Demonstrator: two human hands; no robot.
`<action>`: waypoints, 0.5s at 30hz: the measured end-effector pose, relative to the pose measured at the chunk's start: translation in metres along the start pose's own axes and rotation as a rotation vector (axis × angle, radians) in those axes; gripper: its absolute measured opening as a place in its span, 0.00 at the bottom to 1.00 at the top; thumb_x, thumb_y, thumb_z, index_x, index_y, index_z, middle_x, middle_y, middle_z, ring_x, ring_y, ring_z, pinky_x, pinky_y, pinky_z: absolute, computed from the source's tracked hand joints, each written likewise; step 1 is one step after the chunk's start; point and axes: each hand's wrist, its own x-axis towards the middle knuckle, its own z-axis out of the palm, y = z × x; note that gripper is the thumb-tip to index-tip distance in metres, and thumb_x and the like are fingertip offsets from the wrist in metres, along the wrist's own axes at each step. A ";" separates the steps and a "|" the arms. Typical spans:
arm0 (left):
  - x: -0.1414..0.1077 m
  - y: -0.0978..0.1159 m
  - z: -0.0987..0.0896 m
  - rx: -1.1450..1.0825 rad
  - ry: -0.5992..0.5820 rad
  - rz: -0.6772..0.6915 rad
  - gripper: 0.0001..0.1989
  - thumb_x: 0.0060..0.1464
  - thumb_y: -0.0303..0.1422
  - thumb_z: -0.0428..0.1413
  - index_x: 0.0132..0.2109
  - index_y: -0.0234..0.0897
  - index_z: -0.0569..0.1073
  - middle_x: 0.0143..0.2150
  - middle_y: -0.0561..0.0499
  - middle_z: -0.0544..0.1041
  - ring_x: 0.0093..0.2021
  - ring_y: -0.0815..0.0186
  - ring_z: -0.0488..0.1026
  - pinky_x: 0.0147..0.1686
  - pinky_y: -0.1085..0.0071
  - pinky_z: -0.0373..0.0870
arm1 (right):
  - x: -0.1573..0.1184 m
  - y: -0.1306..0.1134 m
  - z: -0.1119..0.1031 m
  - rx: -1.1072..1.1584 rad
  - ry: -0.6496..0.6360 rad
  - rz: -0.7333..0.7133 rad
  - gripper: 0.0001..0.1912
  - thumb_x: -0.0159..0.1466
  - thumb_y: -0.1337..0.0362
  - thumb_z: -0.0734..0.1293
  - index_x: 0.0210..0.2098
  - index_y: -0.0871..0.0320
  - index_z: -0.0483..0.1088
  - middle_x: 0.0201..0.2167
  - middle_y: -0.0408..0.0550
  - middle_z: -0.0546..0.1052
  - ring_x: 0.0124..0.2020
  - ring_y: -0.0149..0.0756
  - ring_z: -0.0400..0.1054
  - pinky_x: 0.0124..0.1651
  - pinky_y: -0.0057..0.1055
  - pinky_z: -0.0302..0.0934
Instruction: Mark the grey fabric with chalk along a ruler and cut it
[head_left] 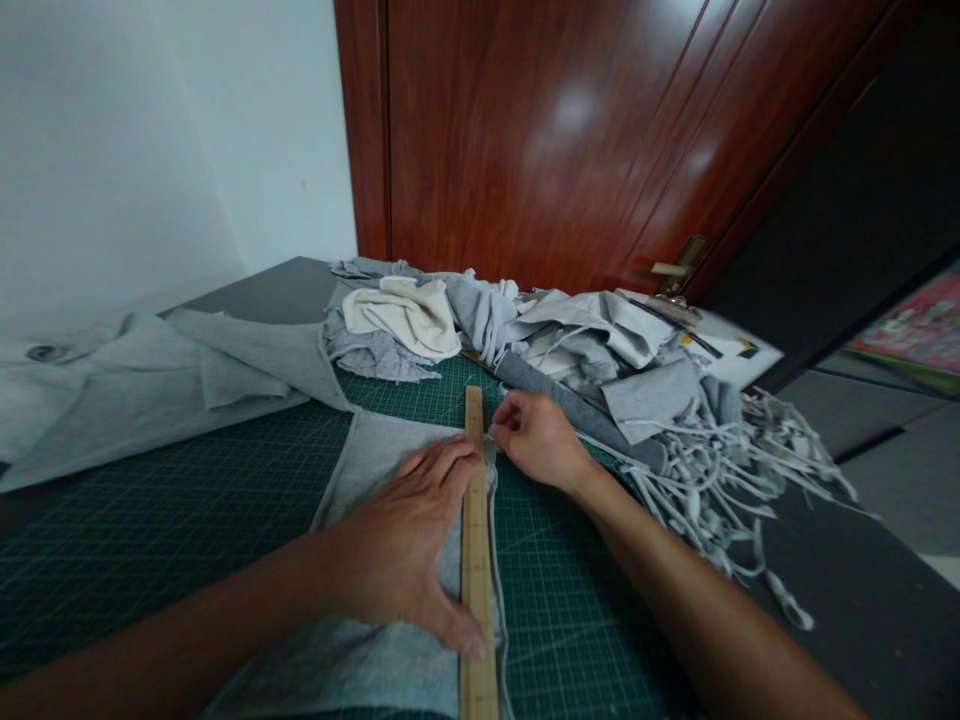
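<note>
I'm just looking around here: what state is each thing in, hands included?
Cutting mat: lying flat, partly covered.
Middle grey cloth: spread out on the mat.
Wooden ruler: lying lengthwise along the cloth's right side.
Left hand: spread open across the ruler and cloth.
Right hand: fingers curled near the cloth's edge; grip unclear.
Cream cloth: crumpled.
Pale strips: tangled.
Door: looks shut.

Smooth, pale wood in the ruler [475, 560], low in sheen. Soft, matt fabric in the cloth [382, 450], lightly creased. Plastic-looking finish on the mat [570, 570]. Rumpled, matt textile in the scraps [480, 310] and strips [705, 490]. Glossy, reflective wood on the door [510, 130]; metal in its handle [671, 269]. Smooth, matt wall [165, 130]. Dull, flat table [877, 590].
</note>
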 end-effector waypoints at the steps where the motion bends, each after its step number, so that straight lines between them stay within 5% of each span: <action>1: 0.000 0.000 0.000 0.002 0.001 0.000 0.70 0.36 0.60 0.72 0.76 0.21 0.55 0.79 0.26 0.54 0.80 0.35 0.49 0.77 0.41 0.50 | 0.000 -0.001 0.002 -0.005 0.004 -0.005 0.08 0.62 0.76 0.71 0.32 0.57 0.73 0.25 0.42 0.80 0.26 0.35 0.72 0.31 0.28 0.58; 8: 0.000 0.003 -0.004 -0.034 -0.004 -0.018 0.70 0.36 0.60 0.72 0.75 0.24 0.56 0.80 0.24 0.52 0.80 0.33 0.48 0.77 0.39 0.48 | -0.008 -0.011 0.008 -0.014 -0.026 -0.019 0.10 0.59 0.80 0.70 0.29 0.58 0.74 0.26 0.44 0.78 0.27 0.35 0.69 0.32 0.29 0.55; 15: -0.001 0.004 -0.005 -0.043 -0.026 -0.038 0.71 0.36 0.60 0.72 0.76 0.23 0.53 0.81 0.24 0.50 0.81 0.34 0.46 0.78 0.41 0.47 | -0.023 -0.012 -0.012 0.145 -0.265 -0.004 0.11 0.55 0.80 0.72 0.27 0.58 0.74 0.18 0.38 0.76 0.20 0.32 0.69 0.25 0.26 0.56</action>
